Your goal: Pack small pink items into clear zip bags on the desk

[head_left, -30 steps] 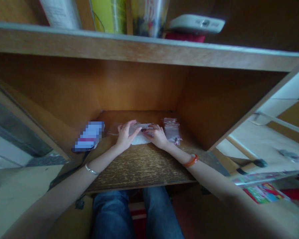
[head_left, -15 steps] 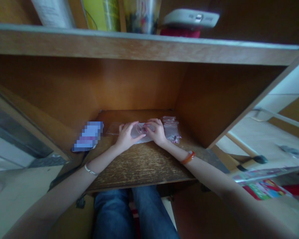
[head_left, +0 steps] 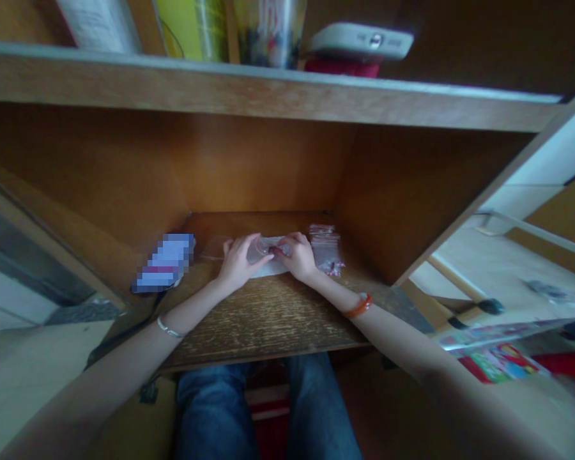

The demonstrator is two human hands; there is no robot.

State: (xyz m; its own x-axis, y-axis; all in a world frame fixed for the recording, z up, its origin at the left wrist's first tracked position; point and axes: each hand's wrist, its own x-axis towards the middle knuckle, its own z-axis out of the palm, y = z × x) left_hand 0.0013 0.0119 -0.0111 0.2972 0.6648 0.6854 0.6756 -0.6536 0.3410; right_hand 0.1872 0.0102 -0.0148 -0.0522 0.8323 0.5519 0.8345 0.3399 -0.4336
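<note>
On the worn wooden shelf, the left hand and right hand pinch together on a clear plastic bag, just beside a stack of zip bags. Light fingertips suit such thin plastic.

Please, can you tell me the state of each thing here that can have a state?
left hand, fingers curved over the clear plastic bag
right hand, fingertips on the same bag
clear plastic bag, held between both hands
white sheet, lying flat under the hands
stack of small zip bags, piled flat, untouched
silver bangle, worn on left wrist
orange bangle, worn on right wrist
</note>
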